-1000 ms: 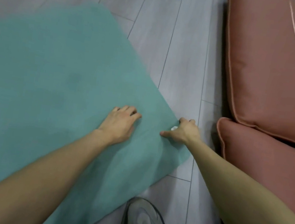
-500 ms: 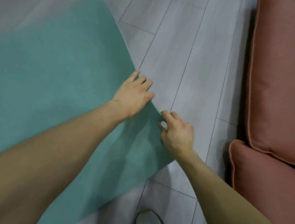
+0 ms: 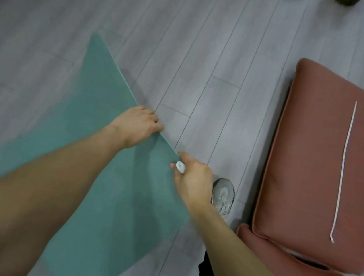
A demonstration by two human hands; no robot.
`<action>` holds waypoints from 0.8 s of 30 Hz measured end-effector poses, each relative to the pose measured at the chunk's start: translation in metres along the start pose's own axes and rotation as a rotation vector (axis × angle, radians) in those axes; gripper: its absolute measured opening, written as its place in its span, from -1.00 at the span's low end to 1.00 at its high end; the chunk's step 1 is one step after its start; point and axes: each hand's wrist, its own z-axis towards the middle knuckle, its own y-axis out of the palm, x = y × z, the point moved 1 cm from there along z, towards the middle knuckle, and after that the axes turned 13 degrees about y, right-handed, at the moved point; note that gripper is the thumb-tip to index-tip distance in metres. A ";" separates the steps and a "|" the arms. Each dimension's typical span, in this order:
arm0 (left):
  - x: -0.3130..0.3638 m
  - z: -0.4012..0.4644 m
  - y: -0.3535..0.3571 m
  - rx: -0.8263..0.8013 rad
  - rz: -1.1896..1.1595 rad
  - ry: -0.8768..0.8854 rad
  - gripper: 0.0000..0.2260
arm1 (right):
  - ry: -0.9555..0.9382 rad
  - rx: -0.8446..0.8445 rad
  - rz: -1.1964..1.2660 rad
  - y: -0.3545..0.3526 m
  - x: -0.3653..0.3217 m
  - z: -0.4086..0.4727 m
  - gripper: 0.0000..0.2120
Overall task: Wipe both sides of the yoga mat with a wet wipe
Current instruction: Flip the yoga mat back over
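A teal yoga mat (image 3: 92, 172) is lifted off the grey plank floor (image 3: 212, 48), hanging slanted with its upper edge running diagonally between two bare hands. The left hand (image 3: 139, 127) has its grip curled over that edge, fingers folded round the far side. Lower along the same edge, the right hand (image 3: 193, 181) pinches the mat while its grip also holds a small wadded white wet wipe (image 3: 181, 167) against the thumb. A grey sneaker (image 3: 223, 196) shows just behind the right wrist. Two pink cushions (image 3: 322, 162) lie on the floor to the right.
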 end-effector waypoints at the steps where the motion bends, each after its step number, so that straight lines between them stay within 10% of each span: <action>1: -0.019 0.015 -0.011 -0.027 0.020 -0.007 -0.69 | 0.033 -0.036 0.001 -0.017 -0.007 0.028 -0.82; 9: -0.149 0.127 -0.047 -0.113 0.006 -0.122 -0.72 | -0.120 -0.462 -0.518 -0.112 -0.044 0.253 -0.77; 21: -0.297 0.268 -0.146 0.111 -0.090 -0.242 -0.67 | -0.049 -0.303 -0.399 -0.225 -0.078 0.428 -0.95; 24: -0.355 0.340 -0.167 0.169 -0.053 -0.256 -0.72 | -0.022 -0.262 -0.248 -0.257 -0.082 0.494 -0.73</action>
